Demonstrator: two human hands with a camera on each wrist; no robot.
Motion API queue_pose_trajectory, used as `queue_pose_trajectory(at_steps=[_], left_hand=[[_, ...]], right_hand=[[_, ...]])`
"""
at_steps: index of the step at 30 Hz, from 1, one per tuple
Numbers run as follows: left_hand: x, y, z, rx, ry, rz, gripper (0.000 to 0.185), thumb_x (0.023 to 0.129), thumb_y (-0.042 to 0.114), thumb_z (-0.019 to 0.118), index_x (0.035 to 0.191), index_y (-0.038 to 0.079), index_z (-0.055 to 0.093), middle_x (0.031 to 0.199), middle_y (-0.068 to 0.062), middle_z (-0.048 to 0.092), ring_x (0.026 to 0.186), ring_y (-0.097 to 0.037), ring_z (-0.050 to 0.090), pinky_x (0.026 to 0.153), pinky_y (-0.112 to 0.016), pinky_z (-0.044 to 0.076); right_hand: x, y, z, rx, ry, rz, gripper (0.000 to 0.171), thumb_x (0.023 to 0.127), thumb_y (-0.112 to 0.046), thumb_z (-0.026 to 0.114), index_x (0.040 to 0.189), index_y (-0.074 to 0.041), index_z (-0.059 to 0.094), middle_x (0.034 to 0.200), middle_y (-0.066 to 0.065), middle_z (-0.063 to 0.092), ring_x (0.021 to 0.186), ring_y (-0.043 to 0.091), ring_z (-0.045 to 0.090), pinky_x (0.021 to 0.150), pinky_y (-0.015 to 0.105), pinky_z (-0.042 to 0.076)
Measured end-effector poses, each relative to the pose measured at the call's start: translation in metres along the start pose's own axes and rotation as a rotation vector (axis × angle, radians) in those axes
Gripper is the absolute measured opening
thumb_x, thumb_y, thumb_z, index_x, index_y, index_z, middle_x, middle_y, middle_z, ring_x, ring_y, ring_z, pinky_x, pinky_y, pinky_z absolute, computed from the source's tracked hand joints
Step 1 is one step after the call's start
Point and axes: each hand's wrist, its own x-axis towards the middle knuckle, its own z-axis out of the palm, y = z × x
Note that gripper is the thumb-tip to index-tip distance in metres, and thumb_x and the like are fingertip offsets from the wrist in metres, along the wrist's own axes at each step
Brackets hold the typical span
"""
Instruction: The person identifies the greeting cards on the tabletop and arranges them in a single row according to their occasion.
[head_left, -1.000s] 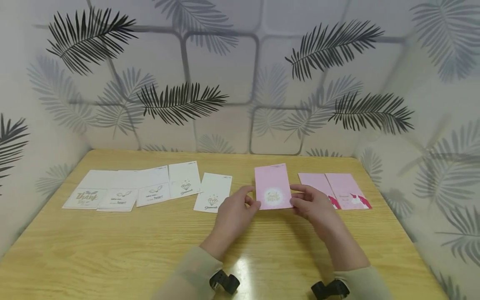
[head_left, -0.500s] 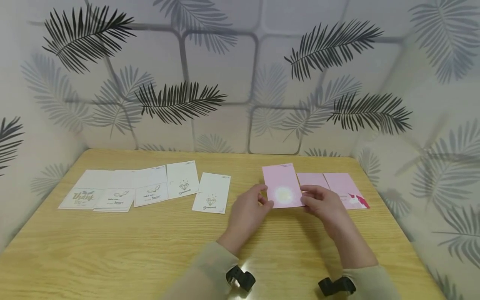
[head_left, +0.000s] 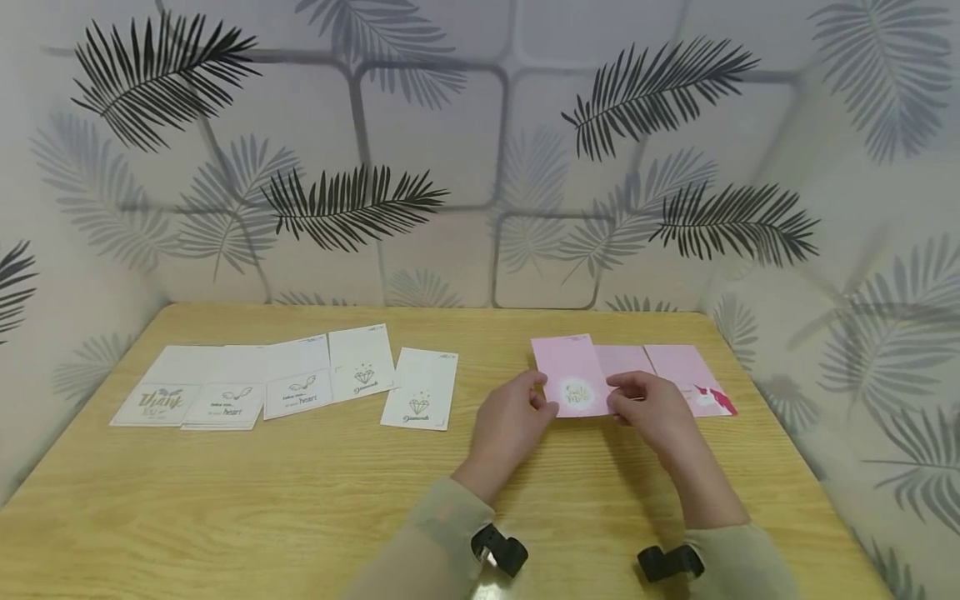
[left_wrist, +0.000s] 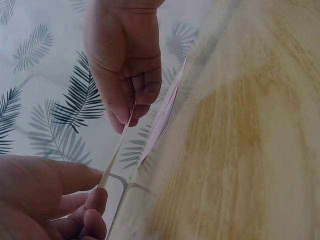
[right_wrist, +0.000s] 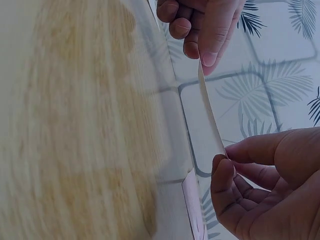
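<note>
Pink card: the flat pink paper card with a round gold print (head_left: 573,377) is held just above the wooden table (head_left: 300,500), near its right side, with its right edge over other pink cards.
Left hand: the left hand (head_left: 513,421) pinches the card's lower left edge between thumb and fingers; that grip is closed on the card.
Right hand: the right hand (head_left: 651,408) pinches the lower right edge the same way.
Edge-on look: from the left wrist view the card (left_wrist: 120,145) looks as thin as a line between the two hands.
How it will handle: it looks very light and thin, a bit stiff but easy to bend or crease, and smooth, so it may slide. I think the side edges are the best spots to hold, with soft pinches.
Neighbours: two more flat pink cards (head_left: 678,371) lie on the table, partly under it and to its right.
Farther off: a row of white cards with small prints (head_left: 300,383) lies well apart on the left.
</note>
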Motion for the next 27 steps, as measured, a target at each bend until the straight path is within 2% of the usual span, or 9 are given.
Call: queue_pose_trajectory(at_steps=[4,12,16,23,27], left_hand=[[0.002,0.001,0.003,0.012,-0.018,-0.018,0.036,0.100,0.018,0.080,0.135,0.008,0.075,0.088,0.008,0.068,0.076,-0.011,0.058,0.075,-0.031,0.049],[0.006,0.002,0.007,0.065,-0.032,-0.019,0.032,0.100,0.018,0.081,0.130,0.008,0.077,0.085,0.007,0.067,0.073,-0.012,0.058,0.070,-0.029,0.048],[0.008,0.002,0.009,0.079,-0.038,-0.024,0.031,0.101,0.019,0.081,0.130,0.008,0.077,0.085,0.007,0.067,0.073,-0.011,0.057,0.068,-0.029,0.047],[0.012,0.001,0.012,0.116,-0.039,-0.021,0.031,0.101,0.020,0.081,0.130,0.009,0.078,0.090,0.007,0.072,0.077,-0.011,0.061,0.073,-0.031,0.051],[0.014,0.001,0.014,0.135,-0.044,-0.026,0.031,0.101,0.021,0.081,0.130,0.010,0.078,0.091,0.007,0.072,0.079,-0.011,0.062,0.075,-0.032,0.053]], right_hand=[[0.001,0.001,-0.001,-0.075,0.005,-0.014,0.032,0.105,-0.007,0.070,0.134,0.007,0.070,0.112,0.018,0.073,0.094,0.024,0.068,0.078,0.028,0.058],[0.002,0.006,-0.002,-0.199,0.001,-0.039,0.024,0.105,-0.012,0.073,0.125,0.002,0.076,0.121,0.019,0.075,0.107,0.032,0.066,0.094,0.047,0.053],[0.004,0.008,-0.001,-0.229,-0.008,-0.063,0.024,0.104,-0.012,0.074,0.123,0.002,0.077,0.122,0.020,0.076,0.108,0.034,0.068,0.093,0.049,0.055],[0.006,0.008,0.000,-0.246,-0.023,-0.015,0.028,0.105,-0.014,0.073,0.127,0.002,0.077,0.126,0.021,0.074,0.107,0.033,0.069,0.094,0.050,0.056],[0.006,0.009,0.000,-0.248,-0.025,-0.027,0.029,0.105,-0.014,0.074,0.128,0.003,0.076,0.127,0.022,0.074,0.109,0.034,0.069,0.096,0.051,0.056]])
